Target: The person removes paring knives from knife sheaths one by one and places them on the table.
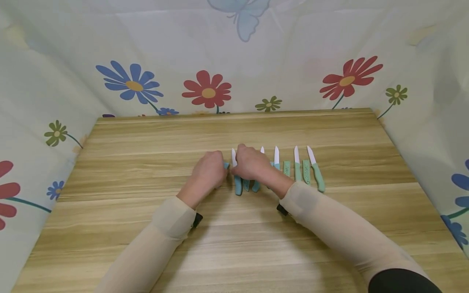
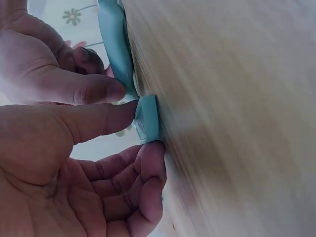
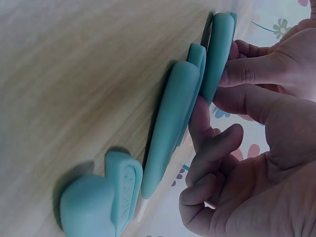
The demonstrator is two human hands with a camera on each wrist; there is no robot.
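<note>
My left hand [image 1: 209, 170] is at the left end of a row of small knives, pinching a blue blade sheath [image 2: 150, 118] between thumb and fingertips, low over the tabletop. Just right of it, my right hand [image 1: 253, 163] pinches a blue-handled paring knife [image 1: 238, 185] near the blade end of its handle. That knife's white blade points away from me. Beneath my right hand lie another blue sheath [image 1: 246, 185] and a second blue knife [image 1: 256, 186], both partly hidden. The right wrist view shows their handles side by side.
Further right are a third blue knife [image 1: 276, 156], a green sheath [image 1: 287, 168], a green knife [image 1: 297, 171], another green sheath [image 1: 306, 171] and a slanted green knife [image 1: 318, 178]. Their white blades are bare. A flowered curtain [image 1: 293, 61] surrounds the wooden table [image 1: 234, 244].
</note>
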